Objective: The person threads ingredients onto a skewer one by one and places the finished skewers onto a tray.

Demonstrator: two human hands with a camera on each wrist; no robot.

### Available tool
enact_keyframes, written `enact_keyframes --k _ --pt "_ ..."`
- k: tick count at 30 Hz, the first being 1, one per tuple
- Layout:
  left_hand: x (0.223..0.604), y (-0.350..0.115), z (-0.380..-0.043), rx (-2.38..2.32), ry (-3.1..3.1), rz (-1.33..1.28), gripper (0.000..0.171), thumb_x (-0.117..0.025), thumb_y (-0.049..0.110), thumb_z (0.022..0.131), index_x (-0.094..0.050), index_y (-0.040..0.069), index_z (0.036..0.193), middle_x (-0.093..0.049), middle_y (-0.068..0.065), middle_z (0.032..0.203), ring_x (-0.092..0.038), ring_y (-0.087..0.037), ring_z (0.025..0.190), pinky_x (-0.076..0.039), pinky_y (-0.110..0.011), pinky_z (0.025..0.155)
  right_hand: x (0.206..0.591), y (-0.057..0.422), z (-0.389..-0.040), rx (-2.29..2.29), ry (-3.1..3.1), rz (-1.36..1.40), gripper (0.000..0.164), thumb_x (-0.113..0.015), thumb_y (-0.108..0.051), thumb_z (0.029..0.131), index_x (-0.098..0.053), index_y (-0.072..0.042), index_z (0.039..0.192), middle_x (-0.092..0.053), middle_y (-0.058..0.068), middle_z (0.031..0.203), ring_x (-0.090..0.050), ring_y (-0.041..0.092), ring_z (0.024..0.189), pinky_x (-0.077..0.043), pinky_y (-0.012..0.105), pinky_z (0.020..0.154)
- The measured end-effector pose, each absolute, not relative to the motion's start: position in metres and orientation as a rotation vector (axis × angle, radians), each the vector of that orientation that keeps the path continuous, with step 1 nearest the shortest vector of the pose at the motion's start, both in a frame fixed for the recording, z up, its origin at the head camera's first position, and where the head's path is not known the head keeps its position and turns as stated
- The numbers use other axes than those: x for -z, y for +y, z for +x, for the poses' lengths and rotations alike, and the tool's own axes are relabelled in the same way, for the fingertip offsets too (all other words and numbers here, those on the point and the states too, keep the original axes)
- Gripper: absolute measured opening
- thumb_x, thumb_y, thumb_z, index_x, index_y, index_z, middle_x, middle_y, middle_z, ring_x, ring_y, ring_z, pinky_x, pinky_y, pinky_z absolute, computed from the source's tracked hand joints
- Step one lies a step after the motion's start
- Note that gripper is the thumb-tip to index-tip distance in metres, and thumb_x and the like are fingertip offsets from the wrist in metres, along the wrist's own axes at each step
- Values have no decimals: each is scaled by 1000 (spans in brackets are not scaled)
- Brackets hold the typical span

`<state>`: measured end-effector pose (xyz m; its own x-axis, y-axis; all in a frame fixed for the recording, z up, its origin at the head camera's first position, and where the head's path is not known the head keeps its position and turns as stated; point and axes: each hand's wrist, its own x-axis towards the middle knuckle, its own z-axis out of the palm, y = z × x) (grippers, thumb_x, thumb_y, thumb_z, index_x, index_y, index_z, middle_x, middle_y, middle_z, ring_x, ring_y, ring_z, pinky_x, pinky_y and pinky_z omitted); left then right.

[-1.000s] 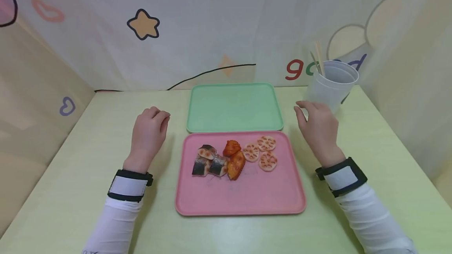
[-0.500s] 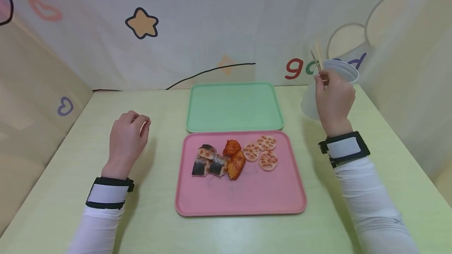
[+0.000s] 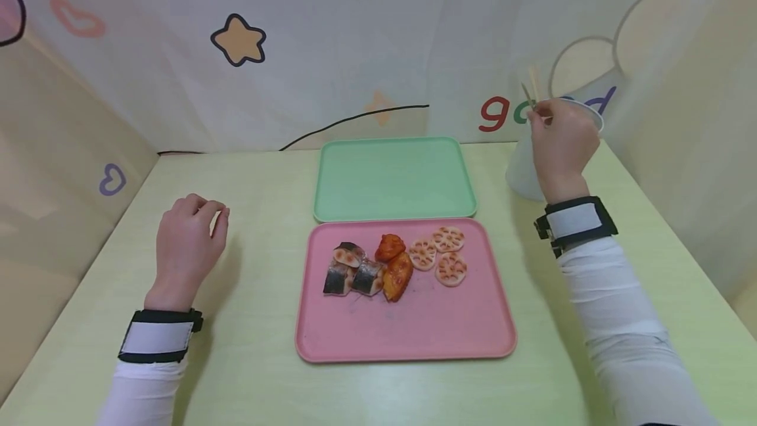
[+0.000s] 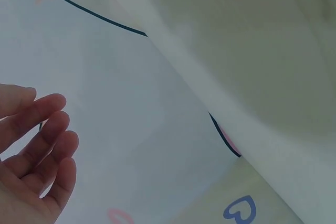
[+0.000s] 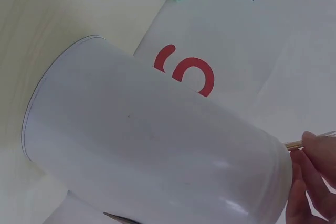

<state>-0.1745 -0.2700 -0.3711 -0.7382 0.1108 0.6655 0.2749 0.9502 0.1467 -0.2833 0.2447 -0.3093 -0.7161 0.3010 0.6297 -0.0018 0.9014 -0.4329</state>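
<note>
At the back right, my right hand (image 3: 564, 140) pinches thin wooden sticks (image 3: 535, 84) between thumb and fingers. The sticks stand up from the rim of a tall white cup (image 3: 523, 173), which the hand partly covers. In the right wrist view the fingertips meet the sticks (image 5: 294, 145) right at the mouth of the cup (image 5: 152, 135); their lower ends are hidden inside. My left hand (image 3: 186, 242) hangs over the table's left side, fingers loosely curled. Nothing shows between these fingers (image 4: 60, 129) in the left wrist view.
A pink tray (image 3: 402, 331) in the middle bears dark-skinned fish pieces (image 3: 368, 278), orange-brown cooked meat pieces (image 3: 397, 276) and lotus root slices (image 3: 451, 269). A green tray (image 3: 393, 176) lies behind it. A printed curtain (image 3: 343, 31) encloses the back and sides.
My right hand has moved up and back from beside the cup to its rim and taken hold of the sticks. The left hand has drifted left, away from the trays.
</note>
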Motion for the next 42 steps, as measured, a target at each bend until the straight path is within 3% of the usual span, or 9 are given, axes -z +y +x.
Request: enact_keyframes --k 11,23,35,42 --pt "371 -281 -168 301 -2387 -244 14 -62 7 85 -68 -5 85 -58 -21 80 -53 -39 75 -42 -50 61 313 247 -286 -522 -2308 -247 29 -58 -29 94 -71 -10 111 -72 11 105 -67 29 97 -51 48 74" --pt "373 -277 -171 307 -2409 -249 16 -61 9 87 -68 -5 89 -58 -21 81 -54 -39 77 -41 -50 62 314 247 -285 -514 -2267 -230 31 -57 -31 94 -72 -8 109 -72 13 103 -67 29 95 -52 47 80" --pt "364 -254 -186 351 -2411 -281 19 -59 12 90 -69 -4 96 -59 -22 86 -54 -39 81 -43 -50 65 291 236 -271 -629 -2105 -128 37 -52 -33 96 -68 -2 107 -70 15 103 -66 28 96 -52 39 85" --pt "360 -233 -197 386 -2424 -299 20 -59 13 91 -69 -3 99 -59 -20 87 -53 -37 83 -43 -48 68 269 226 -257 -751 -1968 -94 42 -51 -39 95 -67 -2 106 -67 13 103 -64 19 98 -53 24 86"
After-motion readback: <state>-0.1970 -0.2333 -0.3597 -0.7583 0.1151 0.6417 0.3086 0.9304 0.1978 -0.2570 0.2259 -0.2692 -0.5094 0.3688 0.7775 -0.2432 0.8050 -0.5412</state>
